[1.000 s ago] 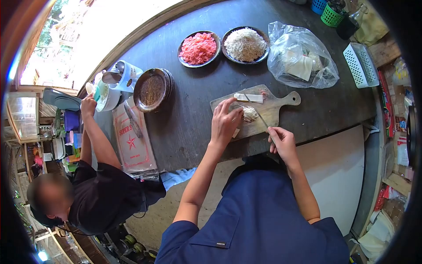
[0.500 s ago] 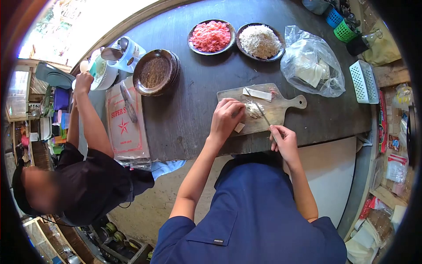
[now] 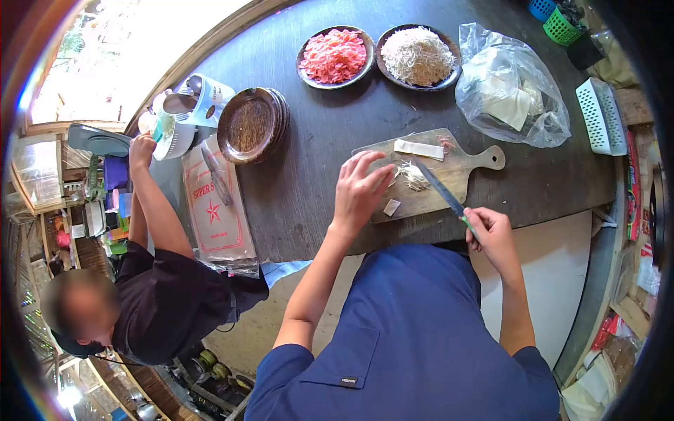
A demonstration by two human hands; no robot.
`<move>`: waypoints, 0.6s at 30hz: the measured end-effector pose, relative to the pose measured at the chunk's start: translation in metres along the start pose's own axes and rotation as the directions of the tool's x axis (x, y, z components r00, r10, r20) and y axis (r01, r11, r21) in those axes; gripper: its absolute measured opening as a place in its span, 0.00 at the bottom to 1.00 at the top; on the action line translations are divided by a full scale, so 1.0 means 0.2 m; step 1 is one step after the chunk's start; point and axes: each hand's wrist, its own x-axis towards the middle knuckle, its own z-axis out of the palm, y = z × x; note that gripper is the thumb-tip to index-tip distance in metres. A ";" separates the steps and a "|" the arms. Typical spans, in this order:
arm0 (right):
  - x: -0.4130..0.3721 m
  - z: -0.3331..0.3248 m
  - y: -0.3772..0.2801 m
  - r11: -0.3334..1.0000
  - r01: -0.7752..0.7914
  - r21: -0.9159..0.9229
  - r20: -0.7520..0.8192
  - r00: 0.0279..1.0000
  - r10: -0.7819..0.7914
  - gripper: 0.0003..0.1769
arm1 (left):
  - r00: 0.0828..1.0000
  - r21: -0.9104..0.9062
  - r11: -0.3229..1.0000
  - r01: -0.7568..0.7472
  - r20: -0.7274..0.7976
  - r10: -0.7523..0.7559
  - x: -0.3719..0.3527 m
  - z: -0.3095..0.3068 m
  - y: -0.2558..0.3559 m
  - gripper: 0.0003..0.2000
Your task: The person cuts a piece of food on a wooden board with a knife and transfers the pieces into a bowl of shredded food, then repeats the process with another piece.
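Observation:
My right hand [image 3: 489, 233] grips a knife [image 3: 444, 191] by its handle, the blade slanting across a wooden cutting board [image 3: 460, 184]. Over the board's left edge hovers my left hand [image 3: 359, 191], fingers bent and apart, with nothing seen in them. Between the left hand and the blade lies a small heap of thin pale shreds [image 3: 413, 175]. A whitish strip [image 3: 419, 149] rests near the board's far side, with small pink bits beside it. Close to the left fingers is a small pale square piece [image 3: 392, 208].
Beyond the board stand a plate of pink shreds [image 3: 334, 56], a plate of pale shreds [image 3: 419, 57] and a clear plastic bag [image 3: 516, 98] with white pieces. Stacked brown plates [image 3: 249, 126] are at left. A co-worker's hand [image 3: 142, 149] is by a white bowl [image 3: 177, 140].
The knife has come off the shreds and swung right, its blade now showing broadside. My left hand has lifted and its fingers have spread. The whole view has shifted slightly.

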 end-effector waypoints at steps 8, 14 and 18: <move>0.15 -0.04 -0.01 0.996 0.073 0.045 0.011 0.997 -0.074 0.19 | 0.997 0.004 1.000 -0.027 0.067 0.027 0.07 0.04 0.02 0.08; 0.15 -0.05 0.00 0.998 0.031 0.046 0.130 0.991 -0.037 0.18 | 0.998 -0.034 0.999 0.021 0.067 -0.018 0.07 0.05 0.06 0.07; 0.16 -0.06 -0.01 1.000 0.010 0.011 0.175 0.984 -0.012 0.17 | 0.995 -0.027 0.996 0.084 0.055 -0.082 0.04 0.02 0.06 0.07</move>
